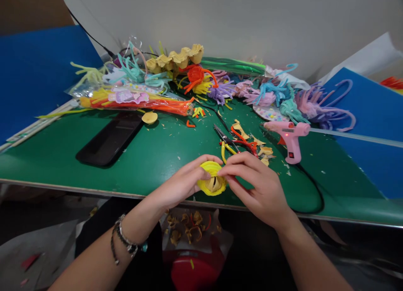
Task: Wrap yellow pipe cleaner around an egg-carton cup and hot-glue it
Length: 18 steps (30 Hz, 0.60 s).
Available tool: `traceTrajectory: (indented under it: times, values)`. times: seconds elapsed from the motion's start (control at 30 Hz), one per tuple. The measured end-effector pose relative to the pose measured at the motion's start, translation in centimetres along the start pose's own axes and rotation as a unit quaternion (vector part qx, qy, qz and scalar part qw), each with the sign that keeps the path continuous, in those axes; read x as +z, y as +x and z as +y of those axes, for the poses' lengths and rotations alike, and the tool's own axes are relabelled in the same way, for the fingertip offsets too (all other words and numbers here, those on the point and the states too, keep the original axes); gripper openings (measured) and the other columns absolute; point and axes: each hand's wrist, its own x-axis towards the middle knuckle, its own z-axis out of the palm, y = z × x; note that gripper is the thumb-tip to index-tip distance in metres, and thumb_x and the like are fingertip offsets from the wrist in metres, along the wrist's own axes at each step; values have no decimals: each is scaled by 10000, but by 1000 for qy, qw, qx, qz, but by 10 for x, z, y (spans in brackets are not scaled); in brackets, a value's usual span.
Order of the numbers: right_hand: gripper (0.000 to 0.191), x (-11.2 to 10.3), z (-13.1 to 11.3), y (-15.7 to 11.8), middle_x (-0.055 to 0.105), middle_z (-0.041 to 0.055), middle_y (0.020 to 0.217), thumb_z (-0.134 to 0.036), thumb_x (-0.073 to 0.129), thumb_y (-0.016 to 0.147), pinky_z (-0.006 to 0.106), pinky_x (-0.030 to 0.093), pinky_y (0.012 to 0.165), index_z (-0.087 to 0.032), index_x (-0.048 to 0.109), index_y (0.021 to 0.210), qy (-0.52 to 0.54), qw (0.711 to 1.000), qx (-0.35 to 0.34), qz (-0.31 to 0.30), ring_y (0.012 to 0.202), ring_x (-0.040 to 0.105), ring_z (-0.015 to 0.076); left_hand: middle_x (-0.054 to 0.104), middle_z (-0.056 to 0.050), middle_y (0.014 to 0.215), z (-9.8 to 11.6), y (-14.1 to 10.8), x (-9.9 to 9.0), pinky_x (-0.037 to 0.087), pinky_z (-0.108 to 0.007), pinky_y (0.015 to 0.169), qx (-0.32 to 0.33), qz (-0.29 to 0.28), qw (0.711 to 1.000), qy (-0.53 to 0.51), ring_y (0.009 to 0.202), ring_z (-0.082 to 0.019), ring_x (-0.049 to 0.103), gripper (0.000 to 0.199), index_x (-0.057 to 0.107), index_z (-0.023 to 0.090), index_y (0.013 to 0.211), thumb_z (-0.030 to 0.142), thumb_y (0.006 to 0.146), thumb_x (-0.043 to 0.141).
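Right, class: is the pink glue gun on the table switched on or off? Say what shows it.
It appears on: the pink glue gun has a small red light glowing on its side, above the handle.

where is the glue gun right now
In the head view, the glue gun is on the right part of the green table, just right of the torn scraps and beyond the right hand.
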Motion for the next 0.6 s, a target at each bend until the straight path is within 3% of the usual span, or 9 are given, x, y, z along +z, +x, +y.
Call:
traceTrajectory:
  times: [0.6]
  values:
    - [113,3,5,-3,623,23,786,-88,545,820,200,484,673,-170,616,852,-29,999,17,19,739,594,96,605,7,736,0,4,-1,391,-239,608,5,69,995,-69,655,-126,527,359,534,167,907,186,548,544]
